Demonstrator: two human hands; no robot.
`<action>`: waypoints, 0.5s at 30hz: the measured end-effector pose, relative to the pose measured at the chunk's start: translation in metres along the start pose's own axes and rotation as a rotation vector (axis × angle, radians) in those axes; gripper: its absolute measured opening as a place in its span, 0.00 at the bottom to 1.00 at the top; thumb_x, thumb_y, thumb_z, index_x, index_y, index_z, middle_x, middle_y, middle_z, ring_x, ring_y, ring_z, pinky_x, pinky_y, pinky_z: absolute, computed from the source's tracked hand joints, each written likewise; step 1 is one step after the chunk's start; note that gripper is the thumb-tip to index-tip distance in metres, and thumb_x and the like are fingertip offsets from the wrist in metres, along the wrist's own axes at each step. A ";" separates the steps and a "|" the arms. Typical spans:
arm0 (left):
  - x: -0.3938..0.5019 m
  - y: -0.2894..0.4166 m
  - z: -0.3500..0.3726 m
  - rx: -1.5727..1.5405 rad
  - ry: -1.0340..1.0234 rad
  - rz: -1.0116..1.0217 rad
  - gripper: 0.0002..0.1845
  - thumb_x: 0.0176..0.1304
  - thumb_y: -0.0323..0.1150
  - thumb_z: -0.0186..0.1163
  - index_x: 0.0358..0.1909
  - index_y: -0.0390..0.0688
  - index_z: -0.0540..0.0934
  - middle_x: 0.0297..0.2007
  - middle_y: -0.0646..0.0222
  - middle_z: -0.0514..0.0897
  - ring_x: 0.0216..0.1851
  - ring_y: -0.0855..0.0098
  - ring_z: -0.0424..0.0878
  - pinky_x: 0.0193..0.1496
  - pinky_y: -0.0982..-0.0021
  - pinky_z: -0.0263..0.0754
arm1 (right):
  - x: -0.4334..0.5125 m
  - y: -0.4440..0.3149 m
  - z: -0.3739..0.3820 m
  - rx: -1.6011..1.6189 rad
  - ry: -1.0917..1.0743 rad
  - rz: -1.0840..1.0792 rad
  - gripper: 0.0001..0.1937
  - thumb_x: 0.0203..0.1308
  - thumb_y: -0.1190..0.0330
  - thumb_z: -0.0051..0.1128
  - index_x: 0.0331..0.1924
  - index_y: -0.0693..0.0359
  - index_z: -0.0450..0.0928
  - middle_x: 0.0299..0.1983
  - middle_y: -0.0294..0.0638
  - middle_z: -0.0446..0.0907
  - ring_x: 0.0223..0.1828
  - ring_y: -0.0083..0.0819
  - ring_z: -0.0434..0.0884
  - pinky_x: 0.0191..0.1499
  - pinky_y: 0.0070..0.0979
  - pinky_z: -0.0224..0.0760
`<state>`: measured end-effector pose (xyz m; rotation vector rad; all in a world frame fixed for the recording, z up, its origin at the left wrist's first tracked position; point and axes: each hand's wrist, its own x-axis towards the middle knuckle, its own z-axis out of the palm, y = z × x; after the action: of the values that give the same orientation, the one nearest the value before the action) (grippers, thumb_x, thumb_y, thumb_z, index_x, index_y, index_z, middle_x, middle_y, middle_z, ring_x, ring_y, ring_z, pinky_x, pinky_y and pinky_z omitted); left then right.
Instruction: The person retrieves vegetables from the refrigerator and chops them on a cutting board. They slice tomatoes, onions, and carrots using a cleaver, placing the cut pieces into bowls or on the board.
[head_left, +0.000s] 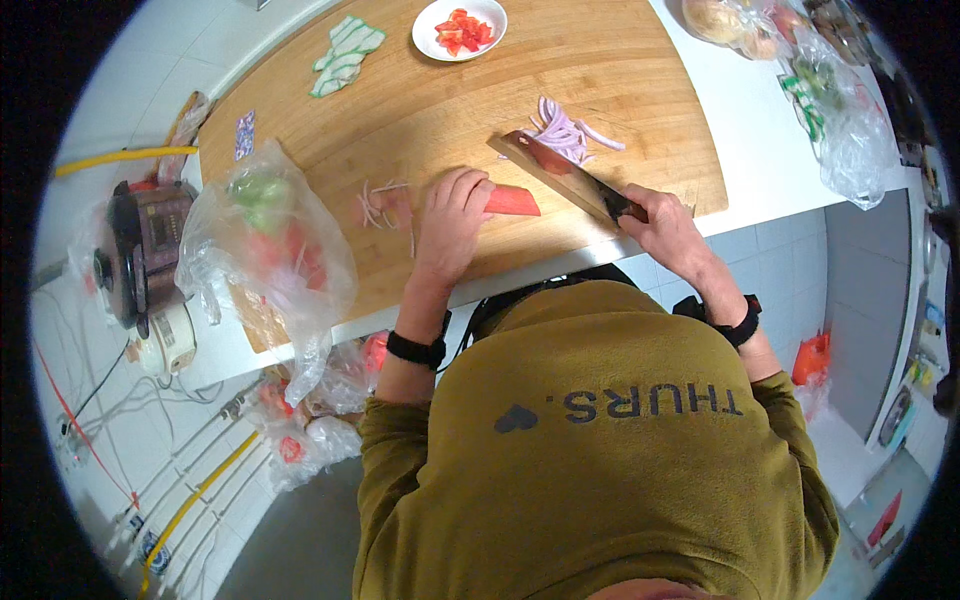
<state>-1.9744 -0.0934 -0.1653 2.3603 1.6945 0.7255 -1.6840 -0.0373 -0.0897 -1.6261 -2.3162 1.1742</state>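
Observation:
My left hand holds a red sausage-like piece down on the wooden cutting board; its slanted cut end points right. A kitchen knife is in my right hand, gripped by its black handle, its blade slanting up and left over the board. Just beyond the blade lies a pile of sliced purple onion. Pale thin strips lie left of my left hand. At the far side are a white bowl of chopped red pieces and green-edged pale slices.
A clear plastic bag with green and red vegetables sits on the board's left part. Beyond it stands a dark appliance. Bagged food lies on the white counter at the right. The board's near edge is close to my body.

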 end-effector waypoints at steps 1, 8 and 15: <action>0.001 0.001 0.000 0.008 -0.016 0.002 0.20 0.50 0.32 0.64 0.48 0.43 0.75 0.46 0.65 0.77 0.55 0.62 0.72 0.58 0.59 0.65 | 0.003 0.000 -0.001 -0.002 0.015 -0.004 0.10 0.54 0.73 0.53 0.40 0.67 0.76 0.30 0.55 0.81 0.34 0.53 0.81 0.39 0.41 0.73; 0.029 0.025 0.007 -0.061 0.043 0.056 0.21 0.49 0.31 0.66 0.48 0.42 0.75 0.47 0.65 0.77 0.54 0.62 0.73 0.59 0.59 0.64 | 0.007 0.003 -0.012 -0.029 0.103 0.036 0.08 0.56 0.72 0.54 0.38 0.66 0.75 0.30 0.56 0.80 0.34 0.53 0.80 0.39 0.41 0.73; 0.046 0.049 0.035 -0.119 0.163 0.018 0.18 0.48 0.31 0.67 0.42 0.41 0.78 0.47 0.66 0.78 0.53 0.62 0.73 0.57 0.58 0.65 | -0.011 0.006 -0.021 -0.078 0.122 -0.024 0.06 0.59 0.72 0.53 0.36 0.65 0.72 0.28 0.56 0.78 0.33 0.55 0.79 0.37 0.42 0.72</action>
<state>-1.9054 -0.0628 -0.1627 2.2941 1.6407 1.0172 -1.6648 -0.0341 -0.0749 -1.6407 -2.3258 0.9626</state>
